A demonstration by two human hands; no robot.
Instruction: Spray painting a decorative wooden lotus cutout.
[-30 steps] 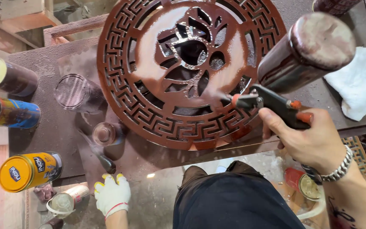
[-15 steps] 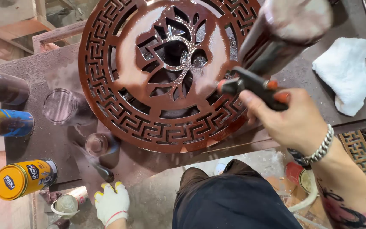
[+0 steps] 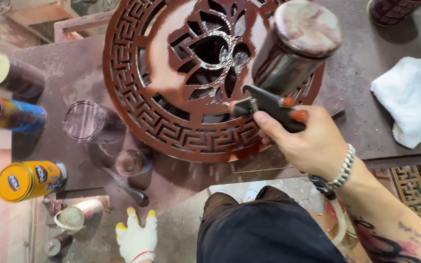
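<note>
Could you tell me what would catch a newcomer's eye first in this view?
First is the big round carved panel, glossy red-brown with a fretwork border and an openwork flower, lying on the stained workbench at top centre. Over its right edge the right hand grips a spray gun with a paint-smeared cup. At lower left hangs the left hand in a white and yellow glove, near a yellow can.

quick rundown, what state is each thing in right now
round carved wooden panel: coated glossy red-brown, lying flat on the bench
spray gun with a paint-smeared cup: gripped, nozzle pointing at the panel
right hand: closed around the gun handle
left hand: in a white glove with yellow fingertips, holding nothing
white cloth: crumpled, lying on the bench
yellow can: on its side
</note>
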